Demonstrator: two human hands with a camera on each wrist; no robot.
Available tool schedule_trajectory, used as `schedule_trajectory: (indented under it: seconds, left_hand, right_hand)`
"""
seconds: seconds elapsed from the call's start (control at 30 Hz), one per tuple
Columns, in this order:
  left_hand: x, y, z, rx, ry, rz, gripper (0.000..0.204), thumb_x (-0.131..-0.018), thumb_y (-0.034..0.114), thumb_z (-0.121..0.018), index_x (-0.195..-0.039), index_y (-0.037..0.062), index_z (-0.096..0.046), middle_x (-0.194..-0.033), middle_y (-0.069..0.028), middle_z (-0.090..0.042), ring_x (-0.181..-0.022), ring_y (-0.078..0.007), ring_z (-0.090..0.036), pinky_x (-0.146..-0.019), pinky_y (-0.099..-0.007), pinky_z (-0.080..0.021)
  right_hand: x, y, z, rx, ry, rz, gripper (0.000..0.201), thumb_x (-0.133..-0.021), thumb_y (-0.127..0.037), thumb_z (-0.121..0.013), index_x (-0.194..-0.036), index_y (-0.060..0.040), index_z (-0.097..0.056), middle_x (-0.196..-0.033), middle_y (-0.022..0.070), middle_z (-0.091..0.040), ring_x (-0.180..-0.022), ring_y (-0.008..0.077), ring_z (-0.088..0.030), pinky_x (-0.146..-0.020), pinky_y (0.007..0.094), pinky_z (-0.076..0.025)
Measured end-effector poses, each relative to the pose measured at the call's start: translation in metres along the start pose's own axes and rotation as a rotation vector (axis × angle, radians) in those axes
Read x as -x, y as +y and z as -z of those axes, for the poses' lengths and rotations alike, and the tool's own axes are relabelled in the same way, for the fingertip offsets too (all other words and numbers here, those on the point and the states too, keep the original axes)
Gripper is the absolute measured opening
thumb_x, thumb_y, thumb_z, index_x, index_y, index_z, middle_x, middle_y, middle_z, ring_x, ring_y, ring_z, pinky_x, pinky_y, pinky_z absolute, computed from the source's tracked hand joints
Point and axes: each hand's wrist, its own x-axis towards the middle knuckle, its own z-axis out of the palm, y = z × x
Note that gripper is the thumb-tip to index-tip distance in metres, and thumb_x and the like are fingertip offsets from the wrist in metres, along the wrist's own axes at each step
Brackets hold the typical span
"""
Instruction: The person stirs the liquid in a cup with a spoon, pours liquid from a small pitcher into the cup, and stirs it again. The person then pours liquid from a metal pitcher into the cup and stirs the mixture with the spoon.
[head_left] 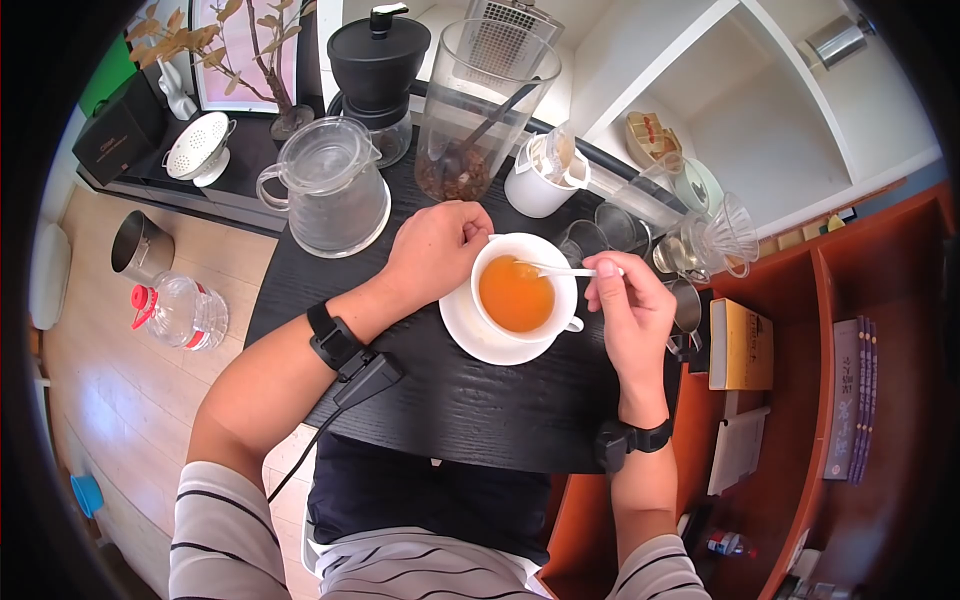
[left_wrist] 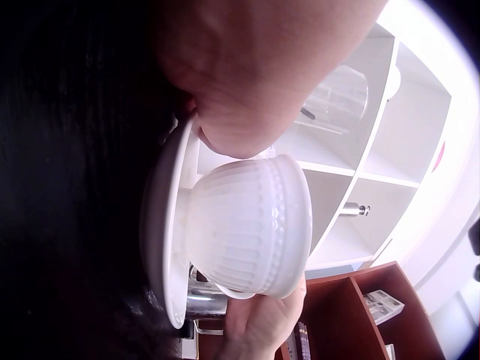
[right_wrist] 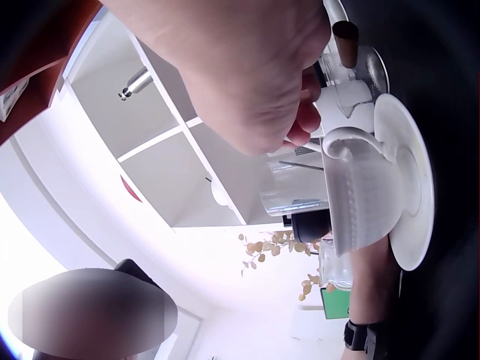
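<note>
A white two-handled cup of orange-brown tea stands on a white saucer. My left hand is at the cup's far left side, its curled fingers pinching the handle there, which they mostly hide. With thumb and fingers my right hand grips a white spoon, whose bowl is dipped in the tea. Ribbed sides of the cup show in the left wrist view, above the saucer. From the right wrist, the near handle is seen free below my right hand.
Behind the cup are a glass pitcher, a black grinder, a tall glass container with dark pieces and a white mug. Glassware and a metal cup line the right. The black table's front edge is near my body.
</note>
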Motion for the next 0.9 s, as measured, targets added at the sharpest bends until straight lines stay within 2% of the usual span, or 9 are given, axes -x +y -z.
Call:
schedule_trajectory:
  seconds: [0.13,0.2,0.37,0.4,0.43,0.5,0.9]
  left_hand:
    - [0.0,0.0,0.001,0.003,-0.001,0.001,0.013,-0.093,0.017,-0.071,-0.095,0.0043,-0.075,-0.092,-0.0115,-0.076,-0.079,-0.03,-0.074,-0.073,-0.0415,-0.057]
    - [0.0,0.0,0.0,0.006,-0.001,-0.001,0.013,-0.093,0.017,-0.071,-0.095,0.0042,-0.075,-0.092,-0.0116,-0.076,-0.079,-0.0301,-0.074,-0.073,-0.0416,-0.057]
    - [0.0,-0.002,-0.001,0.013,-0.001,-0.009,0.013,-0.092,0.017,-0.072,-0.095,0.0043,-0.075,-0.092,-0.0117,-0.076,-0.079,-0.0303,-0.074,-0.072,-0.0417,-0.057]
    - [0.0,-0.003,-0.001,-0.005,0.018,-0.044,0.013,-0.095,0.016,-0.071,-0.097,0.0032,-0.075,-0.087,-0.0088,-0.074,-0.074,-0.0225,-0.069,-0.069,-0.0366,-0.055]
    - [0.001,-0.004,-0.002,-0.023,0.036,-0.078,0.013,-0.098,0.014,-0.071,-0.099,0.0022,-0.075,-0.083,-0.0059,-0.073,-0.068,-0.0148,-0.064,-0.066,-0.0314,-0.053]
    - [0.0,-0.005,-0.003,-0.021,0.036,-0.074,0.013,-0.098,0.014,-0.071,-0.099,0.0022,-0.075,-0.083,-0.0059,-0.073,-0.068,-0.0149,-0.064,-0.066,-0.0314,-0.053]
    - [0.0,-0.005,-0.003,-0.025,0.029,-0.075,0.013,-0.098,0.014,-0.07,-0.099,0.0026,-0.076,-0.085,-0.0058,-0.073,-0.069,-0.0141,-0.064,-0.067,-0.0308,-0.053]
  right_hand:
    - [-0.003,0.01,0.004,-0.098,-0.045,-0.13,0.021,-0.11,-0.017,-0.067,-0.109,0.002,-0.076,-0.08,0.0011,-0.068,-0.069,0.0056,-0.06,-0.062,0.0212,-0.048]
    - [-0.004,0.012,0.005,-0.217,-0.085,-0.273,0.024,-0.111,-0.02,-0.065,-0.108,0.0009,-0.076,-0.076,0.0003,-0.066,-0.066,0.0055,-0.057,-0.059,0.0209,-0.045]
    - [-0.004,0.012,0.004,-0.346,-0.089,-0.375,0.024,-0.111,-0.02,-0.063,-0.106,-0.0001,-0.075,-0.074,0.0,-0.064,-0.062,0.0062,-0.054,-0.056,0.0209,-0.042]
    - [-0.004,0.012,0.004,-0.381,-0.085,-0.398,0.025,-0.112,-0.02,-0.062,-0.105,0.0,-0.075,-0.073,0.0,-0.064,-0.061,0.0064,-0.053,-0.056,0.0209,-0.041]
    - [-0.004,0.012,0.005,-0.381,-0.085,-0.398,0.025,-0.112,-0.02,-0.062,-0.105,0.0,-0.075,-0.073,0.0,-0.064,-0.061,0.0064,-0.053,-0.056,0.0209,-0.041]
    - [-0.005,0.013,0.008,-0.462,-0.092,-0.402,0.026,-0.112,-0.02,-0.061,-0.104,0.0007,-0.074,-0.071,0.0001,-0.062,-0.059,0.0068,-0.052,-0.054,0.0215,-0.039]
    - [-0.007,0.002,0.016,-0.482,-0.076,-0.323,0.028,-0.113,-0.02,-0.059,-0.103,0.0016,-0.073,-0.069,0.0005,-0.059,-0.058,0.0076,-0.049,-0.056,0.023,-0.038]
